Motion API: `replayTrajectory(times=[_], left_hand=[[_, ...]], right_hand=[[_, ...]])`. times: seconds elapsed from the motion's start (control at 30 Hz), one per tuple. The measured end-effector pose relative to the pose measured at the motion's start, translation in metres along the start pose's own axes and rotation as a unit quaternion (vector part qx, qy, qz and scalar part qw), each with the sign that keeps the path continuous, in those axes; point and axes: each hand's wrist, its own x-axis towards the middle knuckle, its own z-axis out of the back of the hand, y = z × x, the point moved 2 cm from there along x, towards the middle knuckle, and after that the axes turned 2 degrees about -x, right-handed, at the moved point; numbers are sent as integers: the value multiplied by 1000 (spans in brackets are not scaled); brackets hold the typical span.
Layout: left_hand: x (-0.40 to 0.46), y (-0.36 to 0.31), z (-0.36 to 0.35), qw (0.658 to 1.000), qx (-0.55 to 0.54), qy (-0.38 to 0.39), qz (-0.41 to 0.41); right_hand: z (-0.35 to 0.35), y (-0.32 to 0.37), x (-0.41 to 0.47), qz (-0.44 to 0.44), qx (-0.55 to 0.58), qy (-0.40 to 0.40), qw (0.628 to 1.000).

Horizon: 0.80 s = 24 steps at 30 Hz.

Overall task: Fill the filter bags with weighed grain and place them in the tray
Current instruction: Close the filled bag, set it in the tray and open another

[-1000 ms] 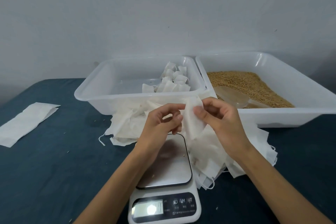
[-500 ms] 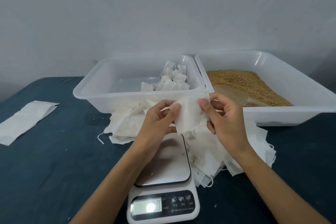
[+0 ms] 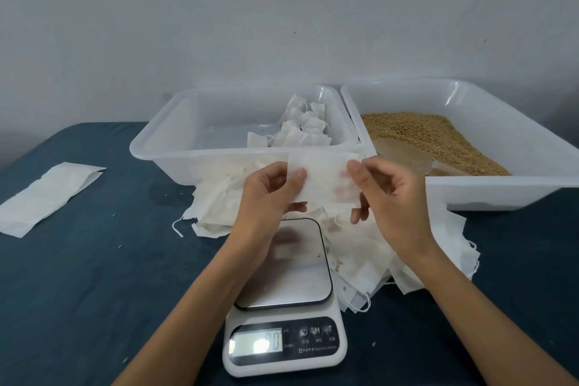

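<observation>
Across the back of the dark counter (image 3: 78,276) sit two clear tubs. The right one, the grain tray (image 3: 501,194), holds brown grain (image 3: 423,138) and a scoop (image 3: 404,155); the left tray (image 3: 163,147) has filled bags (image 3: 300,131) bunched in its right end. A heap of empty bags (image 3: 369,247) lies before them, behind the scale (image 3: 285,291). Above its pan, the left hand (image 3: 269,194) and right hand (image 3: 388,194) each pinch an end of one flat filter bag (image 3: 322,177), likely stretching it to open its mouth.

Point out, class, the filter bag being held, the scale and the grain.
filter bag (image 3: 322,177), head view, flat middle of the bag.
scale (image 3: 293,273), head view, bare steel platform.
grain (image 3: 429,138), head view, middle of the heap.
</observation>
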Motion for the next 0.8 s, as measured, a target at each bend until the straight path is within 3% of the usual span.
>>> replayTrajectory(times=[0.13, 0.27, 0.47, 0.57, 0.63, 0.7, 0.8], left_hand=[[-1, -4, 1, 999, -24, 6, -30], [-2, -8, 0, 999, 15, 7, -43], [-3, -12, -1, 999, 38, -9, -34], [-3, -16, 1, 992, 88, -39, -77], [-6, -22, -1, 983, 134, 1, -126], [-9, -20, -4, 970, 186, 88, -129], [-14, -12, -14, 934, 291, 153, -140]], right_hand=[[-4, -1, 0, 3, -20, 50, 999], [-2, 0, -1, 1, -17, 13, 1000], [-1, 3, 0, 14, -19, 29, 999], [8, 6, 3, 25, -55, -5, 998], [12, 11, 5, 42, -95, -14, 994], [11, 19, 5, 56, -131, 3, 990], [2, 31, 4, 61, -178, 91, 978]])
